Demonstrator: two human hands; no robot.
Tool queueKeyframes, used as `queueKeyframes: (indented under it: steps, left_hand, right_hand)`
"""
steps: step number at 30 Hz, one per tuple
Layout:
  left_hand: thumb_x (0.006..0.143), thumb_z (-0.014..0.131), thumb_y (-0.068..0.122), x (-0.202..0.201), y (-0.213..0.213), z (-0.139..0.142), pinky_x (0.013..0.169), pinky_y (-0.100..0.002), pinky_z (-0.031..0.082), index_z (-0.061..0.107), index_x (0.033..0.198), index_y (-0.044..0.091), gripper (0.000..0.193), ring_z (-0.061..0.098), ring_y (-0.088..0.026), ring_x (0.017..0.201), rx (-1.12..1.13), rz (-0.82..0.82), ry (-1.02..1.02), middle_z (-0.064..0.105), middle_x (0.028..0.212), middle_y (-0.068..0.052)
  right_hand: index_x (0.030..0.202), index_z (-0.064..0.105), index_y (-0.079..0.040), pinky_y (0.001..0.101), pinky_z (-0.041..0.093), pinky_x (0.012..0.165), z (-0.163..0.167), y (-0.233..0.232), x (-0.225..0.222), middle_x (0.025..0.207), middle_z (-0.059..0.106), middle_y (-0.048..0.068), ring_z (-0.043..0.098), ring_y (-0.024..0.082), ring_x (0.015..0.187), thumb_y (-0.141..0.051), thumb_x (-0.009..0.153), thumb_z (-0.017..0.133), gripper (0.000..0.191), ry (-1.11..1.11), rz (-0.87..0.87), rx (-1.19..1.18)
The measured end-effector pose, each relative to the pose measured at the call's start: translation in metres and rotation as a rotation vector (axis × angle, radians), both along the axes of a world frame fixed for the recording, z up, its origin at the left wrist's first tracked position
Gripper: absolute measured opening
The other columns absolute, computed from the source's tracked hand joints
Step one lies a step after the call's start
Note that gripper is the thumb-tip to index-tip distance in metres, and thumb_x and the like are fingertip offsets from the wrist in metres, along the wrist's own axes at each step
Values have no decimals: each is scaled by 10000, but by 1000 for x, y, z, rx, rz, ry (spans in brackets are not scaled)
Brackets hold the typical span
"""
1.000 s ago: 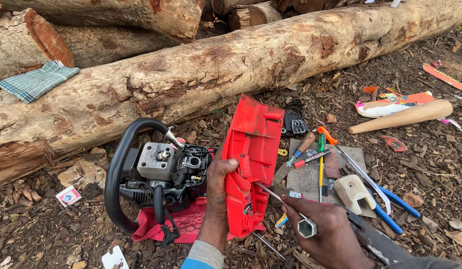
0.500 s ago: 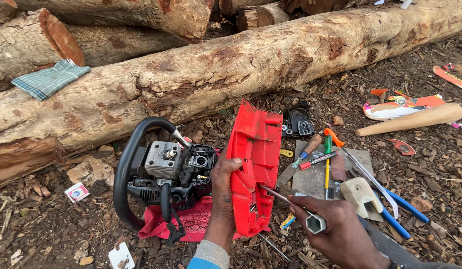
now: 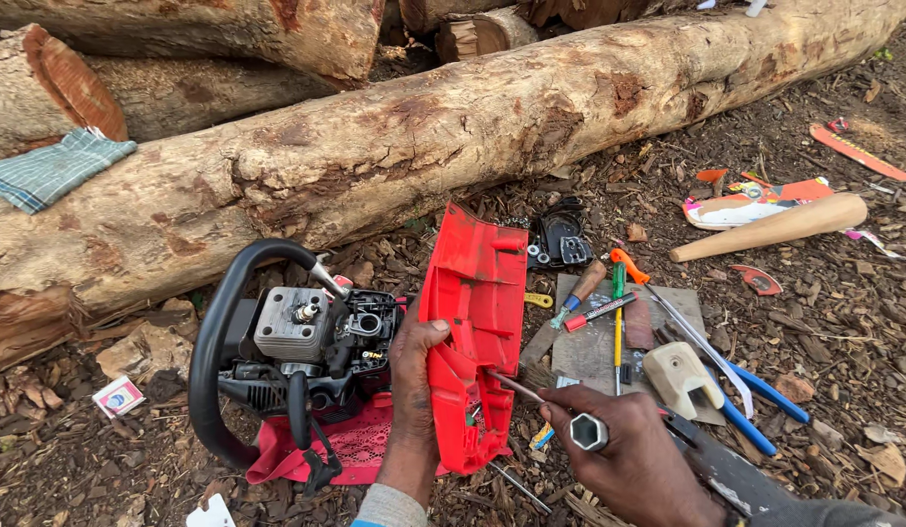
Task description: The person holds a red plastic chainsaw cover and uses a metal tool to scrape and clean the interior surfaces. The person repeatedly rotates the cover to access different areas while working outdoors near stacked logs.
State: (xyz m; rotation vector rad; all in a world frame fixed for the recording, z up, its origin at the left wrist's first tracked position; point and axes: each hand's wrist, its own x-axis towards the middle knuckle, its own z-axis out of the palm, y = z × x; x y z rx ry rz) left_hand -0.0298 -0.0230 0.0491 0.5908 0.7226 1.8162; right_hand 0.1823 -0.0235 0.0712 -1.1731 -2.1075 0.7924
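Note:
My left hand (image 3: 414,390) grips the near edge of a red plastic chainsaw cover (image 3: 473,322), holding it up on edge with its hollow inside facing me. My right hand (image 3: 634,459) is closed around a metal socket tool (image 3: 570,420), whose thin shaft points into the lower part of the cover. To the left, the opened chainsaw body (image 3: 297,361) with black loop handle and exposed grey cylinder rests on a red cloth (image 3: 346,444).
A long bark-covered log (image 3: 453,146) runs across behind, more logs beyond. A board (image 3: 595,342) with screwdrivers, blue-handled pliers (image 3: 756,400), a wooden handle (image 3: 775,226), a black part (image 3: 558,239) lie to the right. A checked cloth (image 3: 53,168) sits on a log.
The view has shifted slightly, so everything sits a little farther right. My right hand has brought the tool's shaft closer against the lower cover. The left hand keeps its grip.

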Motion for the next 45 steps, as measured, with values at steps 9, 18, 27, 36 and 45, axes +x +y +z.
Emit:
queueKeyframes:
  steps: [9,18,27,36,45]
  left_hand:
    - [801,606,316,-10,3,-13,930,-602,583,502,1368,-20,667,685,-344,1090,80,-51,-381,674,1226,-172]
    - [738,661,352,-8,-2,-19,981,-690,520,482,1437,67,775,667,-368,1131,101,-32,-545,659,1272,-146]
    - [932,684,168,-16,8,-56,1001,-462,568,452,1381,-103,574,637,-299,1068,112,-199,-463,626,1212,-181]
    - [719,554,-17,-31,7,-13,825,-515,636,618,1182,49,472,731,-247,915,-251,27,-55,705,1085,-100]
    - [792,547,-13,-32,14,-20,664,-515,665,656,1049,25,282,748,-249,810,-73,234,-80,727,975,-82]
  right_hand:
    - [1025,833,-42,335,437,410,-12,1,-1,562,720,62,559,105,454,-177,864,769,220,135,-208,-196]
    - [993,827,-32,312,383,380,-16,-3,-3,496,581,25,506,116,411,-230,882,777,233,231,-266,-303]
    - [999,772,73,323,246,362,7,27,37,494,388,8,302,128,375,-182,911,787,271,295,-291,-822]
    - [1122,785,11,292,455,436,-3,29,30,565,589,21,531,112,458,-192,930,652,309,468,-181,-593]
    - [1057,841,-86,305,443,464,1,31,46,628,693,40,579,110,500,-260,918,719,254,80,-245,-164]
